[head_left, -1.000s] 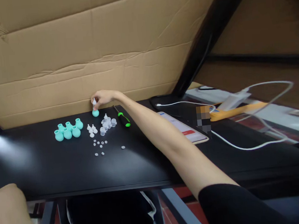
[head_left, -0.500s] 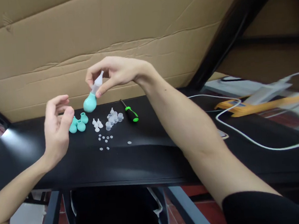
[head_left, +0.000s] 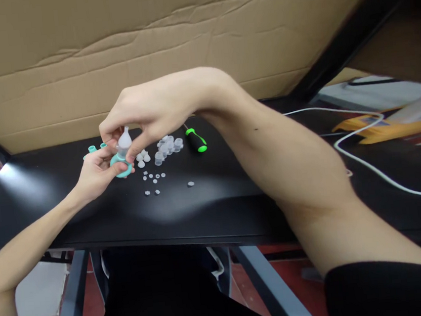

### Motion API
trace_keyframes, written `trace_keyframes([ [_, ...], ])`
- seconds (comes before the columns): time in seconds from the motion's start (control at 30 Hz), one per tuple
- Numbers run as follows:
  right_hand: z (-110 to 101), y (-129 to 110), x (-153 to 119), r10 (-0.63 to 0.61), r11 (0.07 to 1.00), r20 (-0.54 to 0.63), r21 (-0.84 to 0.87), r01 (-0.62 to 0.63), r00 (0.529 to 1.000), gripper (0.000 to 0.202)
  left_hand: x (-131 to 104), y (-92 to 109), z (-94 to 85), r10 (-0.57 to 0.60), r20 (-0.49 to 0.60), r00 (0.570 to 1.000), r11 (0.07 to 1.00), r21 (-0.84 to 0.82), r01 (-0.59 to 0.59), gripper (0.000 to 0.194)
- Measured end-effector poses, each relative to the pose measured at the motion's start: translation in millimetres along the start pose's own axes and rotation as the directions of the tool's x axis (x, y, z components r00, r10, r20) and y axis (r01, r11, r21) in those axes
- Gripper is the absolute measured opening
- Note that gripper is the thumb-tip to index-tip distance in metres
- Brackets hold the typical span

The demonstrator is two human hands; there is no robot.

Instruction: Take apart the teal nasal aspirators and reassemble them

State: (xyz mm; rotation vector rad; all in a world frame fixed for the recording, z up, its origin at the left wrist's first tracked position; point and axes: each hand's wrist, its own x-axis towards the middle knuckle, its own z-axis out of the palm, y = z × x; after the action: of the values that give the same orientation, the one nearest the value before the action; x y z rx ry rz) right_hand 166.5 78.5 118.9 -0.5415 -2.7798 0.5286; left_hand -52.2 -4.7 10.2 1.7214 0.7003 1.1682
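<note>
Both hands meet on one nasal aspirator, a teal rubber bulb (head_left: 121,169) topped by a clear collar and a whitish pointed nozzle (head_left: 124,138). My left hand (head_left: 95,174) is closed around the bulb from the left, thumb across its front. From above, my right hand (head_left: 135,115) pinches the clear collar between thumb and fingers. Behind my left hand, more teal bulbs (head_left: 92,149) stand partly hidden. Just right of the held bulb lie small white nozzle tips (head_left: 143,158) and a cluster of clear plastic collars (head_left: 167,148).
Several tiny translucent discs (head_left: 155,181) are scattered on the black table (head_left: 200,211). A green-and-black screwdriver (head_left: 196,140) lies behind them. At right are a white cable (head_left: 367,165) and a yellow packet (head_left: 375,129). Cardboard (head_left: 185,46) rises behind the table.
My left hand has moved right and closed around the bulb, which hung from my right hand alone before. My right hand has lowered, turning the nozzle more upright. The view has shifted somewhat.
</note>
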Motion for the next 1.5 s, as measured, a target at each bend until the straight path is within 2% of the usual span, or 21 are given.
trace_keyframes([
  [0.13, -4, -35, -10, -0.107, 0.983, 0.096, -0.14, 0.12, 0.99, 0.026, -1, -10, 0.0, 0.014, -0.035, 0.999, 1.0, -0.02, -0.015, 0.052],
  [0.23, -8, -48, -15, -0.144, 0.94, 0.149, -0.288, 0.182, 0.978, 0.024, 0, -11, 0.9, 0.017, -0.019, 1.0, 0.999, -0.034, -0.017, 0.05],
  [0.33, -7, -48, -13, -0.111, 0.914, 0.178, -0.367, 0.171, 0.978, 0.02, 2, -13, 2.0, 0.047, -0.002, 0.999, 0.998, -0.036, -0.047, 0.047],
  [0.53, -1, -42, -10, 0.09, 0.943, 0.238, -0.333, -0.005, 0.967, 0.023, 2, -20, 5.6, 0.046, -0.029, 0.999, 0.998, -0.049, -0.048, 0.047],
  [0.7, -6, -45, -14, -0.011, 0.962, 0.214, -0.265, 0.069, 0.977, 0.02, -1, -12, 8.2, 0.112, -0.106, 0.988, 0.994, -0.002, -0.113, 0.049],
  [0.83, -8, -45, -16, -0.054, 0.956, 0.203, -0.271, 0.109, 0.978, 0.022, -3, -6, 8.4, 0.121, -0.114, 0.986, 0.992, 0.034, -0.118, 0.049],
  [1.0, -8, -43, -17, -0.093, 0.965, 0.179, -0.225, 0.133, 0.98, 0.019, -3, -8, 6.4, 0.128, -0.112, 0.985, 0.991, 0.053, -0.122, 0.05],
  [1.23, -8, -44, -15, -0.095, 0.961, 0.225, -0.234, 0.148, 0.97, 0.016, -3, -11, 5.1, 0.071, -0.043, 0.997, 0.997, -0.006, -0.071, 0.05],
  [1.37, -7, -48, -14, -0.004, 0.931, 0.213, -0.357, 0.081, 0.977, 0.019, -4, -4, 9.7, -0.004, 0.024, 1.0, 0.997, -0.077, 0.006, 0.049],
  [1.5, -8, -51, -15, 0.047, 0.903, 0.202, -0.426, 0.044, 0.978, 0.024, -2, 0, 12.4, -0.012, 0.042, 0.999, 0.999, -0.033, 0.013, 0.051],
])
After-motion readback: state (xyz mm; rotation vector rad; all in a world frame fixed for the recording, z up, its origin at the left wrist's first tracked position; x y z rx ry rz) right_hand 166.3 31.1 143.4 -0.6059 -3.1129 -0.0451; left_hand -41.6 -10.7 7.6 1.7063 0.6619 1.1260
